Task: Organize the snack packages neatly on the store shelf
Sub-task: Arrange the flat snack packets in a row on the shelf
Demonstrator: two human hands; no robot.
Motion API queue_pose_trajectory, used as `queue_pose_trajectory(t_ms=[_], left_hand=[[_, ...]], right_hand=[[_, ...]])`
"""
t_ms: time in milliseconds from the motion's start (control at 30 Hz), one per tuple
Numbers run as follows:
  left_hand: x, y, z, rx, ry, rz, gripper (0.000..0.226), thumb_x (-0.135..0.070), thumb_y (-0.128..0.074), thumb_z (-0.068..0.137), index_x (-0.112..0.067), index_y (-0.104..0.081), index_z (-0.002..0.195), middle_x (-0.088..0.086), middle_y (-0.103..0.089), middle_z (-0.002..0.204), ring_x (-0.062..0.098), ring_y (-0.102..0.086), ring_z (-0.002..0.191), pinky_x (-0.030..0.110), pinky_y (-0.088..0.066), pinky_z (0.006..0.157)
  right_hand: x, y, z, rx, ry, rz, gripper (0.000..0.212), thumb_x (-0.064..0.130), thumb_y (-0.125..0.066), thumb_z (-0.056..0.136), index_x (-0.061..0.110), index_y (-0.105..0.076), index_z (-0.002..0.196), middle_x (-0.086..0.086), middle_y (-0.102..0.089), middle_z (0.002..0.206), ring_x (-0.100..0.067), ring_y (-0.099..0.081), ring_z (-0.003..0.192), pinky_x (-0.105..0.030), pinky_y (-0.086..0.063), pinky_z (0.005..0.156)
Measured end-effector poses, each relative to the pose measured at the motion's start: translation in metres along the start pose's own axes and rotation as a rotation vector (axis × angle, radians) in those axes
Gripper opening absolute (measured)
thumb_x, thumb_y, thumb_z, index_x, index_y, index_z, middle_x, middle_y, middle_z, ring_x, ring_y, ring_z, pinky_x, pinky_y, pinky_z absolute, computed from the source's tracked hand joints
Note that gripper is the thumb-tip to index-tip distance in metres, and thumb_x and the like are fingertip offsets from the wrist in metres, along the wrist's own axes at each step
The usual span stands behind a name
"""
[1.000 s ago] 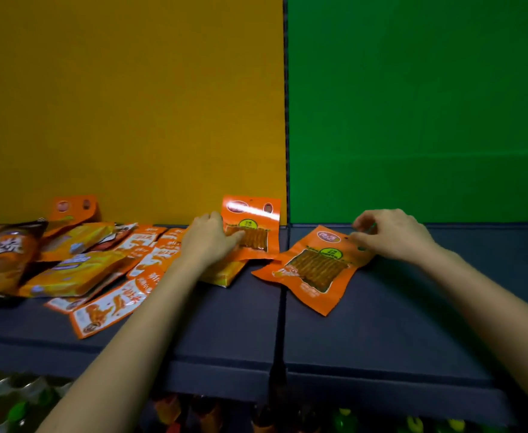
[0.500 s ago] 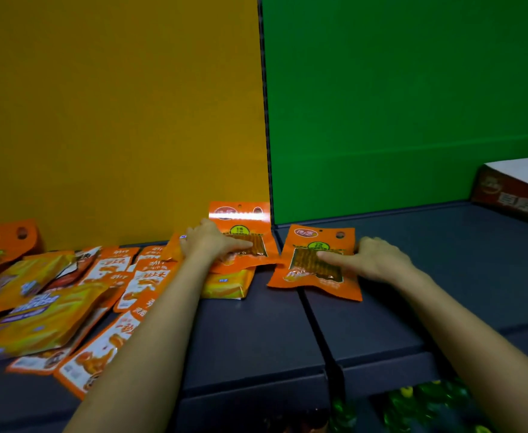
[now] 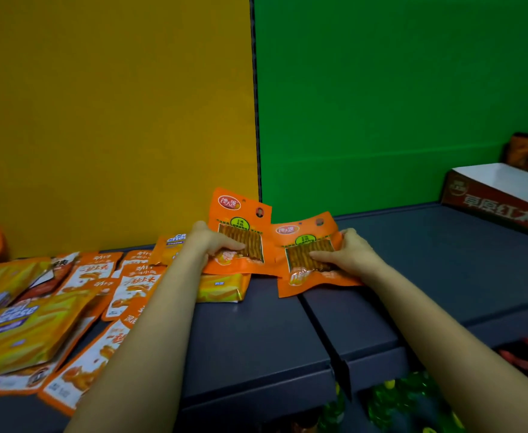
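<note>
Two orange snack packets with clear windows stand side by side near the back of the dark shelf [image 3: 256,332]. My left hand [image 3: 214,242] grips the left orange packet [image 3: 244,226], which is raised and leans toward the yellow back panel. My right hand [image 3: 348,253] grips the right orange packet [image 3: 306,245], thumb on its window, its lower edge resting on the shelf. A yellow cheese-snack packet [image 3: 225,287] lies flat under the left packet.
Several orange-and-white packets [image 3: 131,285] and yellow cheese packets [image 3: 22,326] lie scattered on the shelf's left part. A red-and-white cardboard box [image 3: 500,198] sits at the right, more orange bags behind it. Bottles show on the lower shelf [image 3: 390,398].
Both hands have closed on their packets and tilted them up off the shelf. The right packet has moved left, next to the left one. The camera has swung right, revealing the cardboard box.
</note>
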State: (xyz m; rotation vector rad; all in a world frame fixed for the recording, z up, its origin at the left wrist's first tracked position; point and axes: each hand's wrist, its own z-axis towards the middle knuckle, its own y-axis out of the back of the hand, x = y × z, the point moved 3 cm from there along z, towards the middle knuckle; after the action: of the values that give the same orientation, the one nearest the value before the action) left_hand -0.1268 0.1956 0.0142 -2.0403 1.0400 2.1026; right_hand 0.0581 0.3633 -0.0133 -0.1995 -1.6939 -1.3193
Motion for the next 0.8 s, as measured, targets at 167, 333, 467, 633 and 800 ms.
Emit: queue_pose_trajectory(t_ms=[167, 333, 467, 633, 800], left_hand=[[-0.005, 0.000, -0.006, 0.120, -0.012, -0.187, 0.041, -0.003, -0.071, 0.078, 0.000, -0.057, 0.116, 0.022, -0.068, 0.098, 0.026, -0.060, 0.065, 0.037, -0.052, 0.066], [-0.023, -0.015, -0.019, 0.213, -0.036, -0.289, 0.026, -0.007, -0.064, 0.085, -0.004, -0.058, 0.110, 0.002, -0.066, 0.046, 0.014, -0.063, 0.038, 0.027, -0.054, 0.040], [-0.053, -0.057, -0.041, 0.292, -0.108, -0.311, 0.019, -0.009, -0.061, 0.088, -0.009, -0.057, 0.106, 0.009, -0.068, 0.066, 0.010, -0.063, 0.038, 0.026, -0.054, 0.041], [-0.100, -0.140, -0.078, 0.429, -0.204, -0.321, 0.021, -0.010, -0.058, 0.091, -0.008, -0.057, 0.112, 0.007, -0.066, 0.080, 0.010, -0.065, 0.046, 0.028, -0.056, 0.055], [-0.138, -0.238, -0.118, 0.578, -0.269, -0.318, 0.025, -0.010, -0.058, 0.090, -0.009, -0.056, 0.115, 0.009, -0.067, 0.087, 0.020, -0.065, 0.069, 0.038, -0.055, 0.069]], right_hand=[[-0.007, 0.007, 0.000, 0.042, 0.028, 0.237, 0.050, 0.030, -0.076, 0.075, 0.012, -0.053, 0.115, -0.006, -0.064, 0.116, -0.024, -0.062, 0.105, -0.042, -0.050, 0.096], [-0.027, 0.036, -0.012, 0.033, 0.016, 0.436, 0.020, 0.021, -0.070, 0.083, 0.015, -0.057, 0.098, -0.011, -0.068, 0.110, -0.026, -0.065, 0.098, -0.043, -0.051, 0.093], [-0.052, 0.085, -0.022, -0.011, -0.004, 0.511, 0.014, 0.020, -0.065, 0.087, 0.014, -0.059, 0.098, -0.012, -0.069, 0.106, -0.022, -0.066, 0.084, -0.041, -0.053, 0.087], [-0.104, 0.164, -0.040, -0.150, -0.030, 0.511, 0.028, 0.020, -0.064, 0.088, 0.011, -0.057, 0.114, -0.010, -0.069, 0.108, -0.025, -0.067, 0.093, -0.044, -0.052, 0.091], [-0.174, 0.247, -0.072, -0.300, -0.020, 0.453, 0.005, 0.017, -0.063, 0.089, 0.022, -0.062, 0.088, -0.006, -0.070, 0.097, -0.020, -0.066, 0.082, -0.041, -0.052, 0.089]])
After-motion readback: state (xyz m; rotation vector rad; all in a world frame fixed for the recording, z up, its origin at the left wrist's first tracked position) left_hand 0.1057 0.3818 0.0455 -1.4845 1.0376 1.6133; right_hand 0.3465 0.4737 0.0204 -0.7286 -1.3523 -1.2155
